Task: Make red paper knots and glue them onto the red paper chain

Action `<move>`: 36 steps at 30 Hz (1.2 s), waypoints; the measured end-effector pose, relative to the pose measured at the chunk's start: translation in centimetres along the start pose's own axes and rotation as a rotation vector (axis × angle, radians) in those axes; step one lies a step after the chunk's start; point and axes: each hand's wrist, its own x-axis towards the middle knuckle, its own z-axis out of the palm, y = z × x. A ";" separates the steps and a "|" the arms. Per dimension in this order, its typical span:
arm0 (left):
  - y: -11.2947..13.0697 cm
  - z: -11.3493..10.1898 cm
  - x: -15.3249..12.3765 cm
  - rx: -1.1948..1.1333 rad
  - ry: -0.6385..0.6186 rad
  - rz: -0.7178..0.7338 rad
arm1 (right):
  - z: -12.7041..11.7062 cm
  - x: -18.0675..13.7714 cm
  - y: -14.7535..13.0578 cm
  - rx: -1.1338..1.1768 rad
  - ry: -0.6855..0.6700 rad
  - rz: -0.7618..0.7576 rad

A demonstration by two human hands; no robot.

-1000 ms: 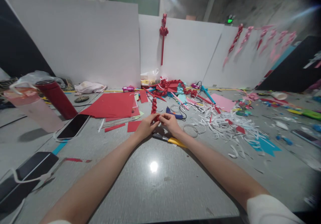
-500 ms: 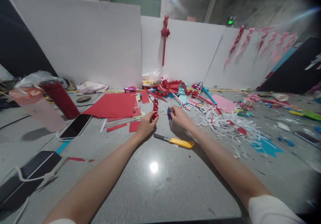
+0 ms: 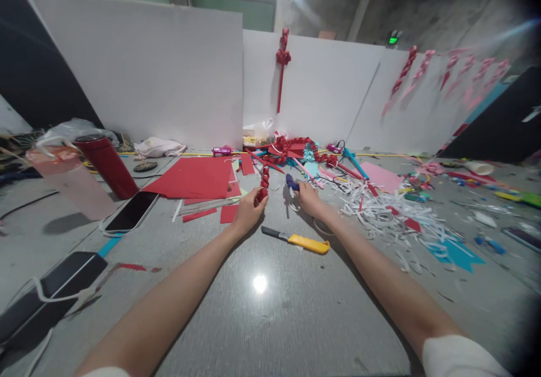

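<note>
Head view: the left hand [image 3: 249, 211], fingers curled in, pinches the near end of the red chain [image 3: 265, 178] above the table [image 3: 262, 326]. The right hand [image 3: 310, 198] is closed on the blue glue gun [image 3: 291, 183]. Between the 2 forearms lies the cutter [image 3: 307, 244].

Matt paper lay over a smooth tabletop [image 3: 262, 337] with a glossy sheen.
The red sheets [image 3: 190, 177] looked flat and matt, while the folded red strand [image 3: 265, 177] was paper with a ridged surface; the white shreds [image 3: 372, 205] were thin and papery. The blue glue gun [image 3: 291, 183] and the yellow cutter handle [image 3: 308, 244] looked like plastic, the handle ribbed along one edge. The phone screen [image 3: 132, 211] was dark and glossy, the red flask [image 3: 107, 165] smooth, the pink bottle [image 3: 76, 188] cloudy plastic, the towel [image 3: 159, 147] soft, rumpled cloth.
</note>
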 end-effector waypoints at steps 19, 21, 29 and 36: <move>-0.5 0.2 0.3 -0.072 0.102 -0.055 | -3.1 0.2 -1.7 0.633 0.317 0.083; -0.6 0.1 0.4 -0.039 0.091 -0.028 | -3.3 0.0 -2.4 0.625 0.285 0.041; -0.6 0.0 0.4 -0.036 0.090 -0.007 | -3.2 -1.1 -4.4 0.528 0.209 -0.100; -0.6 0.1 0.3 -0.061 0.053 0.011 | -2.5 -1.3 -5.1 0.445 0.194 -0.136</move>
